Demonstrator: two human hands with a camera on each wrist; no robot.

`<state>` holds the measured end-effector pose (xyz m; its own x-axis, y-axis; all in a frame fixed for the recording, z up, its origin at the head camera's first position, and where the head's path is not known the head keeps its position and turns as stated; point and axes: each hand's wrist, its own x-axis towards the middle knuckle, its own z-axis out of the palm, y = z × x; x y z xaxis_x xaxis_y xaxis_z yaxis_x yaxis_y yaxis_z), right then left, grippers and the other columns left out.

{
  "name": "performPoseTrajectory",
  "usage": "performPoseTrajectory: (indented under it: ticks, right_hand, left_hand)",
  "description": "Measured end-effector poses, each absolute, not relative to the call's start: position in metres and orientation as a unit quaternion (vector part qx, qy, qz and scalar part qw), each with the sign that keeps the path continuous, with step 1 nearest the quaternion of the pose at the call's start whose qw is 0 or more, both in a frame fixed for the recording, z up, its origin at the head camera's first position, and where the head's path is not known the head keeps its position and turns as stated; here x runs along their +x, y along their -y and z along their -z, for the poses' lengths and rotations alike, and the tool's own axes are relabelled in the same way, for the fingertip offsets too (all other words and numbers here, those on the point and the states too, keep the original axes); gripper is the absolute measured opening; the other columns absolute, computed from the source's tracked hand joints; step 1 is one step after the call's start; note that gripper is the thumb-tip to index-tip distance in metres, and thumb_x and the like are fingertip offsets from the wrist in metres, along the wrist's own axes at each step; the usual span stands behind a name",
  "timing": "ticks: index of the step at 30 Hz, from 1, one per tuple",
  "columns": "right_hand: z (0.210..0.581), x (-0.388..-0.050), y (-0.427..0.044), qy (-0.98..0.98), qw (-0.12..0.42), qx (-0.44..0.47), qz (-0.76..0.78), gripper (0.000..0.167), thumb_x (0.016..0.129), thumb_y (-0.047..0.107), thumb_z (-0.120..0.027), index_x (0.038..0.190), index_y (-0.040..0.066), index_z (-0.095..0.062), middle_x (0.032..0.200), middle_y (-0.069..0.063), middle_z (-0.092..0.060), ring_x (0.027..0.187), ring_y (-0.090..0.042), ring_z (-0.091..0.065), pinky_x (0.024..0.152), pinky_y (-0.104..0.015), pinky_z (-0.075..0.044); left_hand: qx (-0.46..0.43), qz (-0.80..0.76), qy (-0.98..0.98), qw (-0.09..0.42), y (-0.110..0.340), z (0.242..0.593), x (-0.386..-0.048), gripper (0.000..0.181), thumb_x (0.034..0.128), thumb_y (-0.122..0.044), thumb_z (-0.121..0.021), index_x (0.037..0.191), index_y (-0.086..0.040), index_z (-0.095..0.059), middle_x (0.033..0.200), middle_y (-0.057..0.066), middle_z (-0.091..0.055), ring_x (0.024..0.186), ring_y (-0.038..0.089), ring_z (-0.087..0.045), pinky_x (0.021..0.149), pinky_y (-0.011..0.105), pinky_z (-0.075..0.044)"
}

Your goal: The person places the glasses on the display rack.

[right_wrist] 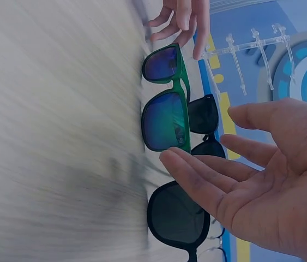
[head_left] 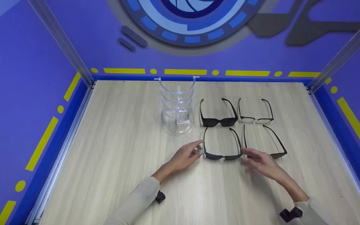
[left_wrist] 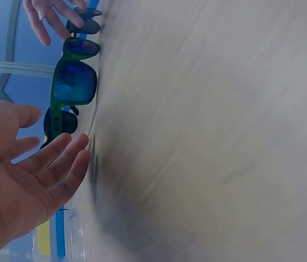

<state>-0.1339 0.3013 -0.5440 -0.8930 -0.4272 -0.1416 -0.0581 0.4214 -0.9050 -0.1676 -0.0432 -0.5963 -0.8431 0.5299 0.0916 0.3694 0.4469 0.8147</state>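
Note:
Green-framed sunglasses with mirrored lenses (head_left: 213, 156) (left_wrist: 76, 82) (right_wrist: 164, 121) lie on the wooden table, temples pointing away from me. Beside their left temple is my left hand (head_left: 184, 155) (left_wrist: 28, 174), its fingers loosely spread; whether a fingertip touches the temple I cannot tell. My right hand (head_left: 262, 162) (right_wrist: 268, 185) is at the right hinge, fingers extended and nothing gripped. It partly covers a second pair of dark sunglasses (head_left: 279, 155) (right_wrist: 178, 213) on the right. Behind the green pair are black sunglasses (head_left: 211, 122), with clear-lensed eyeglasses (head_left: 255, 119) to their right.
A clear acrylic eyewear stand (head_left: 178, 116) with several curved tiers stands left of the black sunglasses. Blue printed panels (head_left: 198, 59) enclose the back and sides of the table (head_left: 120, 125), with metal posts at the back corners.

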Motion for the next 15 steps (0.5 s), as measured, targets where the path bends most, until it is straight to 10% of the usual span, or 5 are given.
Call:
performPoseTrajectory:
  ticks: [8,15]
  right_hand:
    - [0.5449,-0.1337,-0.2976,-0.824,0.177,-0.149,0.517,0.051,0.103,0.015,-0.061,0.144,-0.013,-0.047,0.146,-0.036,-0.050,0.122,-0.015,-0.065,0.095,-0.010,-0.050]
    - [0.5441,-0.1367,-0.2947,-0.824,0.183,-0.142,0.517,0.052,0.103,0.016,-0.061,0.145,-0.011,-0.048,0.147,-0.033,-0.050,0.129,-0.046,-0.057,0.095,-0.011,-0.050]
  left_hand:
    - [0.256,-0.436,-0.858,0.089,0.0356,0.5985,-0.1677,0.049,0.1027,-0.018,-0.059,0.149,-0.006,-0.049,0.124,0.012,-0.069,0.107,0.023,-0.072,0.095,0.030,-0.058]
    - [0.260,-0.425,-0.865,0.068,0.0339,0.5970,-0.1740,0.047,0.1014,-0.016,-0.060,0.146,-0.003,-0.051,0.122,0.013,-0.070,0.103,0.023,-0.072,0.094,0.032,-0.058]
